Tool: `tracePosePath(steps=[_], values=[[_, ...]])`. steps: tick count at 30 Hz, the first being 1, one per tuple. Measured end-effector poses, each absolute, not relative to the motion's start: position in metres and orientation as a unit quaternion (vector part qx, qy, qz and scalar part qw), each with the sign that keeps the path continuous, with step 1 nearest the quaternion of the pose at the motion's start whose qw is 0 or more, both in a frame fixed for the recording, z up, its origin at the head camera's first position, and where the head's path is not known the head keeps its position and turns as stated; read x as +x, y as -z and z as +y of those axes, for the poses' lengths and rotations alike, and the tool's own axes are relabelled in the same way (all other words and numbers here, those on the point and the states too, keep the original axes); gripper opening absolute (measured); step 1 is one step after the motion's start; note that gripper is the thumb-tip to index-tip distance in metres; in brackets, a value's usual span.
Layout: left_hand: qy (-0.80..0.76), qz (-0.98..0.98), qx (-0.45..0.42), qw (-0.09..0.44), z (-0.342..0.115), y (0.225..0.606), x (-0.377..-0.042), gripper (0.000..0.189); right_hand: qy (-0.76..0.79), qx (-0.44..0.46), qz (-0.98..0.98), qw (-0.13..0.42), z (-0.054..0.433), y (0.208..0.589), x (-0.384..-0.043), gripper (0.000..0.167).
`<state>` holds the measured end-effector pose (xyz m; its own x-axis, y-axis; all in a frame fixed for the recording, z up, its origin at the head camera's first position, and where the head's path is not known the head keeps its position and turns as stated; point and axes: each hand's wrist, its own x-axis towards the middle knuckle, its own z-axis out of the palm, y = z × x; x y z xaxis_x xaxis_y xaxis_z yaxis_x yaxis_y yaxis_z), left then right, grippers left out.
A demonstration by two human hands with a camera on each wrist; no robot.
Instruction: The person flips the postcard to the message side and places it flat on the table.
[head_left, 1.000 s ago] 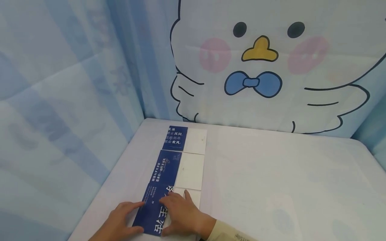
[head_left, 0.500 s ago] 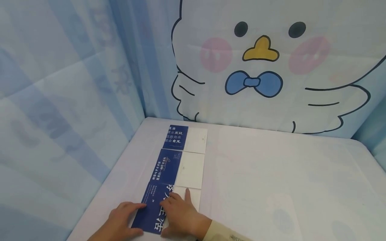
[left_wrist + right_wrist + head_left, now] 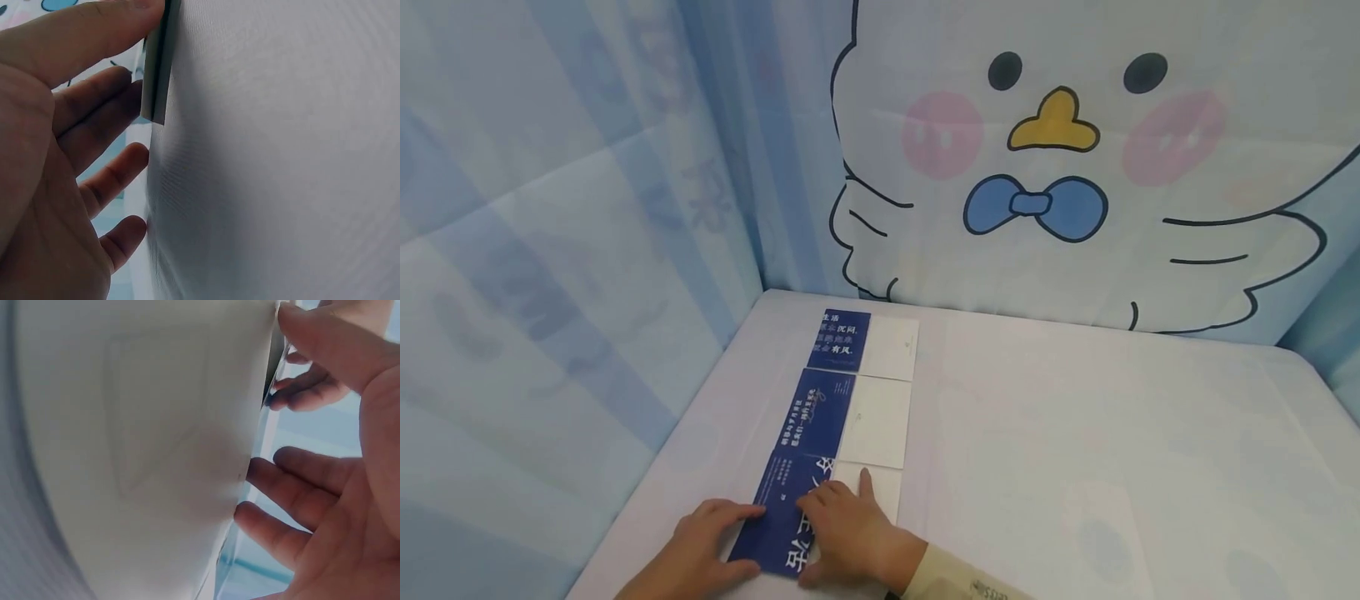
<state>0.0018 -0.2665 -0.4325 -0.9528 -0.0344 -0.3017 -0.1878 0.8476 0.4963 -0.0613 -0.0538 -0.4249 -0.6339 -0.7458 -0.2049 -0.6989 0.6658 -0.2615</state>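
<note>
Blue card (image 3: 775, 527) between the hands (image 3: 700, 546) (image 3: 853, 533) seems layered, only in left-wrist view.

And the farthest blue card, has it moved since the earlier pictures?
No: in the head view, the farthest blue card keeps its place against the table's back-left corner; both shift together in the picture.

Lt blue curtain (image 3: 797, 208) w/ cartoon bird (image 3: 1037, 162) hangs behind wht tbl (image 3: 1075, 425)

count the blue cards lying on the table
3, in a row along the left of the table: far card, middle card, and near card, partly covered by the right hand. Any stacked underneath would be hidden.
</note>
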Motion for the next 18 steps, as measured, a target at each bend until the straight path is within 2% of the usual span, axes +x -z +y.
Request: tracePosePath(steps=[7,11,15,18], values=[[-0.278,0.949,-0.048,0.143,-0.2682,0.4331,0.0011,0.058,0.082,-0.409,0.897,0.148,-0.0511,0.4249,-0.0624,0.065],[-0.288,0.946,-0.035,0.146,-0.2694,0.4352,0.0001,0.065,0.096,-0.403,0.9,0.134,-0.0501,0.4265,-0.0627,0.055],[-0.297,0.947,-0.018,0.122,-0.2684,0.4362,0.0008,0.07,0.113,-0.405,0.9,0.113,-0.0493,0.4281,-0.0633,0.047],[-0.3,0.948,-0.02,0.107,-0.2664,0.4355,0.0016,0.066,0.126,-0.406,0.899,0.109,-0.0488,0.4282,-0.0633,0.043]])
